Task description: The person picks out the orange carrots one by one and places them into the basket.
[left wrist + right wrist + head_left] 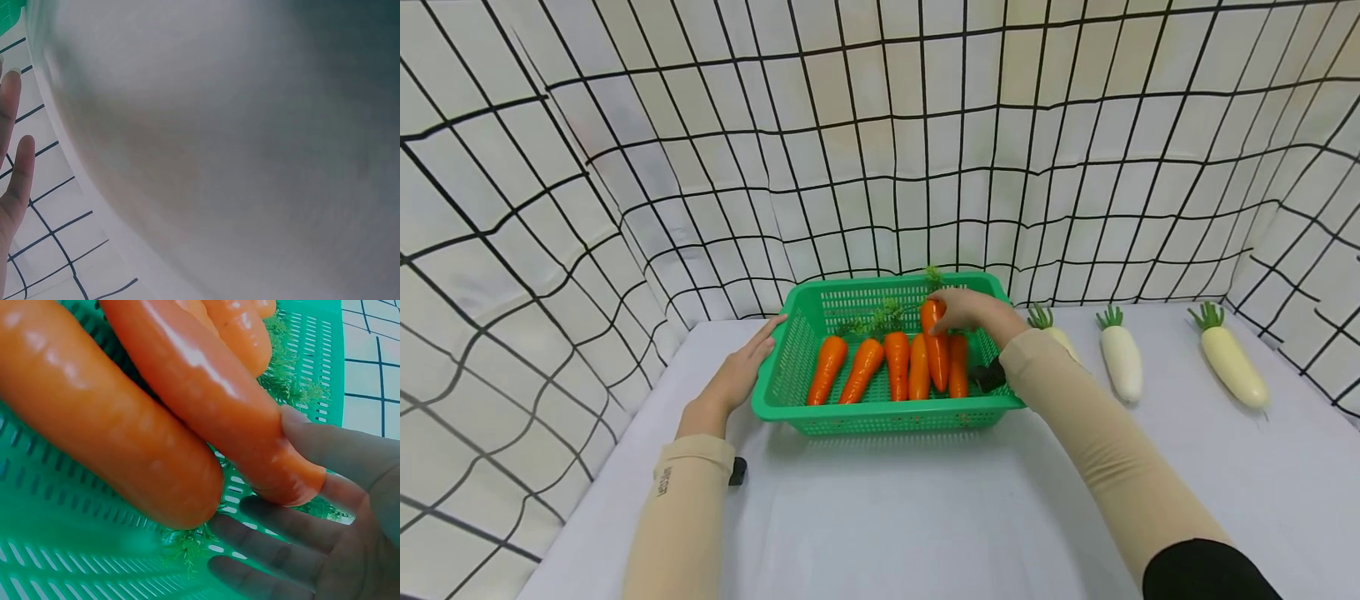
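Note:
A green plastic basket (891,413) holds several orange carrots with leafy green tops, laid in a row. My right hand (966,310) reaches in over the basket's right side and pinches one carrot (937,358) near its leafy end; the right wrist view shows the thumb on top of this carrot (206,381) and fingers beneath. Beside it lies another carrot (119,431), not gripped. My left hand (737,375) is at the basket's left rim with fingers extended. Only some fingers of that hand (14,169) show in the left wrist view.
Right of the basket lie three white radishes with green tops: one partly behind my right forearm (1060,340), a middle radish (1122,362) and a far-right radish (1234,367). A black wire grid (895,179) stands behind and at both sides of the white table (880,517).

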The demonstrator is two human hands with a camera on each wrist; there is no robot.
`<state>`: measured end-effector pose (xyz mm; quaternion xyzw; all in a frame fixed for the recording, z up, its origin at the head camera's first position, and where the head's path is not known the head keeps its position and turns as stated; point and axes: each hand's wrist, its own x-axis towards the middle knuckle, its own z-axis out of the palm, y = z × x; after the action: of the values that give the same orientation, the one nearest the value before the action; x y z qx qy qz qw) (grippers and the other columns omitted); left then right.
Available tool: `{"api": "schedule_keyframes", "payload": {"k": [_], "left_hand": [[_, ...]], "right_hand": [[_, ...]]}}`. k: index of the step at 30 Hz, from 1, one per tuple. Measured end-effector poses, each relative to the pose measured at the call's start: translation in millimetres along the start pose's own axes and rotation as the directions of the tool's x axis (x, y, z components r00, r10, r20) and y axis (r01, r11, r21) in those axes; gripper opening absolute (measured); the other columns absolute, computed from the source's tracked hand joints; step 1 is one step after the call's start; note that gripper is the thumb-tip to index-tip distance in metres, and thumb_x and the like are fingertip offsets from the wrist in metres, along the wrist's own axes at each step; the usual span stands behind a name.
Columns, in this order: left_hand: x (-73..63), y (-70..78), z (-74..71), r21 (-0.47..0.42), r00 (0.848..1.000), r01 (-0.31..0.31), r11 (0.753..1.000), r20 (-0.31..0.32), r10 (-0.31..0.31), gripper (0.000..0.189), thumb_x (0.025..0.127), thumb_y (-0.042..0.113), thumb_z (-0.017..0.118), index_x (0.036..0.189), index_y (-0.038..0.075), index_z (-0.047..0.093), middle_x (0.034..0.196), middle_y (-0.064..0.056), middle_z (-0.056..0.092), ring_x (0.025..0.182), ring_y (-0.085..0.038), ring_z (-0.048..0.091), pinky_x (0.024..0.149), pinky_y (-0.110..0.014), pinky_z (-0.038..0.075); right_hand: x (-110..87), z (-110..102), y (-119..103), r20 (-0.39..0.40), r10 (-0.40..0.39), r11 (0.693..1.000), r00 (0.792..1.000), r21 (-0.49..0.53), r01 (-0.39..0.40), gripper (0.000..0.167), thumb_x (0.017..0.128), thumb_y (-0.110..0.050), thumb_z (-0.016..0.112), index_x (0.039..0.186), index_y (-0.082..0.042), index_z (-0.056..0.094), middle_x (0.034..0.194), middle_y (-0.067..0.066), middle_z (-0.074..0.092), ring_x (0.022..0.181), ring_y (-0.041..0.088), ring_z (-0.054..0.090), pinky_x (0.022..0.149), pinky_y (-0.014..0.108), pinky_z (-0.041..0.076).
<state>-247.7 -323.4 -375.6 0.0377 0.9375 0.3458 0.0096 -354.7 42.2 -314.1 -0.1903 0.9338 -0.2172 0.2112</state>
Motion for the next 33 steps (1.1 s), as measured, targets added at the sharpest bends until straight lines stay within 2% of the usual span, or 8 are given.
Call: {"api": "schedule_keyframes", "payload": {"k": [4,10,15,21,24,27,30,33], "left_hand": [[0.1,0.8,0.5,-0.007,1.000,-0.005,1.000,0.003,0.005,0.058,0.110,0.057,0.019,0.165,0.038,0.015,0.076,-0.012,0.055,0.070,-0.026,0.058,0.090,-0.056,0.043],[0.9,0.9,1.0,-0.001,1.000,-0.007,1.000,-0.002,0.007,0.058,0.110,0.056,0.019,0.165,0.038,0.015,0.093,-0.017,0.059,0.079,-0.028,0.059,0.093,-0.060,0.042],[1.4,-0.4,0.3,0.002,1.000,-0.016,1.000,-0.003,0.016,0.058,0.110,0.056,0.019,0.165,0.037,0.016,0.119,-0.025,0.059,0.091,-0.034,0.060,0.095,-0.062,0.041],[2.0,-2.4,1.9,0.004,1.000,-0.015,1.000,-0.005,0.015,0.058,0.110,0.055,0.019,0.165,0.038,0.016,0.114,-0.025,0.060,0.085,-0.031,0.060,0.092,-0.060,0.043],[1.4,-3.5,2.8,0.005,1.000,-0.012,1.000,-0.003,0.012,0.058,0.110,0.055,0.019,0.165,0.037,0.016,0.133,-0.029,0.055,0.092,-0.036,0.061,0.093,-0.061,0.042],[1.0,-3.9,3.0,0.005,1.000,-0.015,1.000,-0.005,0.015,0.058,0.110,0.055,0.019,0.165,0.037,0.016,0.151,-0.030,0.042,0.107,-0.043,0.058,0.095,-0.064,0.040],[1.7,-3.7,2.3,-0.002,1.000,-0.016,1.000,-0.005,0.016,0.058,0.110,0.056,0.019,0.165,0.037,0.016,0.150,-0.031,0.042,0.111,-0.046,0.056,0.096,-0.065,0.039],[2.4,-3.0,1.3,-0.001,1.000,-0.017,1.000,-0.002,0.017,0.058,0.110,0.056,0.019,0.165,0.037,0.016,0.141,-0.031,0.050,0.107,-0.043,0.059,0.095,-0.063,0.041]], "right_hand": [[-1.5,-0.1,2.2,-0.007,0.003,1.000,1.000,-0.024,-0.004,0.073,0.100,-0.023,0.069,0.161,-0.007,0.031,0.159,0.023,0.034,0.117,0.037,0.053,0.095,0.050,0.050],[-3.5,1.2,5.7,-0.038,-0.002,1.000,0.999,-0.013,0.002,0.074,0.098,-0.024,0.073,0.158,-0.005,0.033,0.156,0.024,0.038,0.128,0.039,0.050,0.099,0.050,0.048],[-1.4,2.6,9.7,-0.053,0.019,0.999,0.998,-0.037,-0.021,0.072,0.097,-0.022,0.075,0.154,-0.004,0.035,0.149,0.023,0.046,0.133,0.038,0.046,0.108,0.050,0.040],[0.3,5.6,9.3,-0.023,0.031,0.993,0.999,-0.115,-0.034,0.067,0.098,-0.022,0.072,0.156,-0.006,0.042,0.157,0.021,0.041,0.141,0.039,0.040,0.111,0.052,0.038],[1.1,6.8,10.2,0.012,0.027,0.988,1.000,-0.154,-0.025,0.065,0.101,-0.022,0.069,0.157,-0.005,0.041,0.159,0.020,0.039,0.143,0.039,0.038,0.113,0.050,0.036],[1.2,7.1,11.0,0.044,0.014,0.982,0.999,-0.190,-0.005,0.061,0.103,-0.022,0.066,0.156,-0.005,0.042,0.157,0.021,0.041,0.142,0.037,0.040,0.113,0.048,0.036],[0.3,7.2,10.9,0.056,0.005,0.978,0.998,-0.211,0.007,0.054,0.102,-0.022,0.067,0.151,-0.004,0.050,0.153,0.020,0.047,0.139,0.036,0.045,0.112,0.047,0.038],[-0.9,6.9,10.1,0.060,0.007,0.975,0.998,-0.220,0.006,0.048,0.101,-0.022,0.069,0.145,-0.004,0.059,0.149,0.018,0.051,0.137,0.034,0.047,0.110,0.046,0.040]]}}
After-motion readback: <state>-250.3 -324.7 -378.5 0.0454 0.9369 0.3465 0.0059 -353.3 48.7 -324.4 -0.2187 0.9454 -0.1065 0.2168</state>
